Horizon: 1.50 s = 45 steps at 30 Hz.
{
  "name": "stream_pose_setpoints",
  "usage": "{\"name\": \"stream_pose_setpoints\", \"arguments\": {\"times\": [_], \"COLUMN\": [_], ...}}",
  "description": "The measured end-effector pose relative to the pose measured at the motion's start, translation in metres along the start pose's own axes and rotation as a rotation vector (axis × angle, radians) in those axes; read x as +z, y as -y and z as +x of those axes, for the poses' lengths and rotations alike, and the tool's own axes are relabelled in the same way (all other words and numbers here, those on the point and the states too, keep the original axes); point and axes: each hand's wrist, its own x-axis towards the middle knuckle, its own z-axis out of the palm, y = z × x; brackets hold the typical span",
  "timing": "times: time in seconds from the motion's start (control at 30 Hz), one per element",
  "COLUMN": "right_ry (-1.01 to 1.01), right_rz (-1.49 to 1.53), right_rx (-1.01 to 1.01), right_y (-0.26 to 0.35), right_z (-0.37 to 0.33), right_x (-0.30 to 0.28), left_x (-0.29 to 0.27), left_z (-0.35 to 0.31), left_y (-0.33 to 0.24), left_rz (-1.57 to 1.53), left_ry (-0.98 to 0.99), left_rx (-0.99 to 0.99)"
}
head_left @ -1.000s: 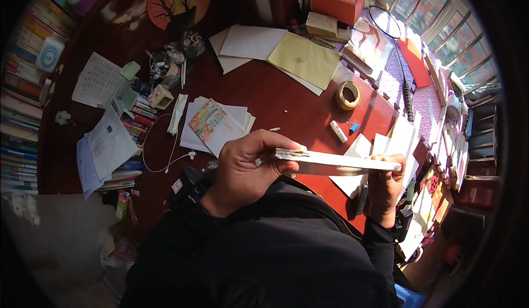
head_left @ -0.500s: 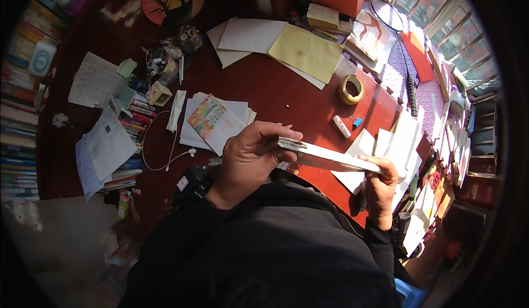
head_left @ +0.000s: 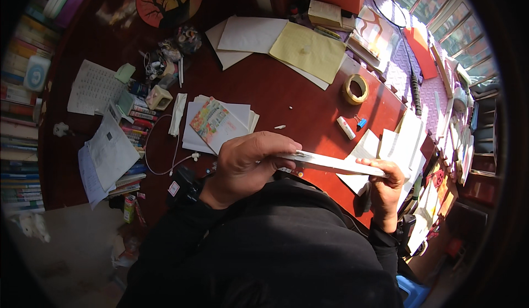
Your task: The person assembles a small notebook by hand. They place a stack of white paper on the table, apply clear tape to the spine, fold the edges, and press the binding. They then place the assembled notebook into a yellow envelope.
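Observation:
A thin white block of bound paper [head_left: 330, 163], like a book without its cover, is held edge-on in front of my body. My left hand [head_left: 245, 164] pinches its left end between thumb and fingers. At the other end my right hand [head_left: 387, 185] is closed round the corner, thumb on the upper edge. The long edge facing up looks rough, with a darker torn patch close to my left fingers. A small white scrap [head_left: 280, 127] lies on the desk just beyond my left hand. The faces of the block are mostly hidden.
On the red-brown desk [head_left: 308, 109] are a yellow tape roll [head_left: 356, 89], a glue stick [head_left: 346, 127], a blue binder clip [head_left: 361, 122], a colourful booklet [head_left: 212, 121] on white sheets, and a yellow sheet [head_left: 308, 51]. Loose papers [head_left: 399, 142] lie right; stacked books [head_left: 138, 126] stand left.
The paper block sits slightly lower and flatter, its left end tipped down a little. My left fingers have slid further over that end. The white scrap beyond them now shows plainly.

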Motion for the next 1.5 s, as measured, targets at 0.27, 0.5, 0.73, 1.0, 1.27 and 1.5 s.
{"name": "stream_pose_setpoints", "arguments": {"times": [0.27, 0.5, 0.73, 1.0, 1.27, 1.5], "right_ry": [-0.02, 0.007, -0.002, 0.005, -0.008, -0.003], "right_rz": [-0.001, -0.021, 0.042, 0.054, 0.03, -0.071], "right_rx": [0.002, 0.049, 0.005, 0.019, 0.035, -0.025], "right_y": [-0.001, 0.001, -0.004, 0.0, -0.001, 0.008], "right_z": [0.002, -0.003, -0.008, -0.012, -0.018, -0.02], "right_x": [-0.004, -0.009, -0.006, -0.008, -0.009, -0.004], "left_x": [0.006, -0.009, 0.009, 0.007, 0.018, 0.029], "left_z": [0.002, 0.014, 0.006, -0.007, -0.015, -0.018], "left_y": [-0.004, -0.008, -0.019, -0.017, -0.028, -0.036], "left_rz": [-0.236, 0.038, -0.207, -0.113, -0.381, -0.432], "left_ry": [-0.066, 0.152, -0.078, -0.04, -0.123, -0.193], "left_rx": [-0.173, -0.066, -0.223, -0.042, -0.258, -0.358]}}
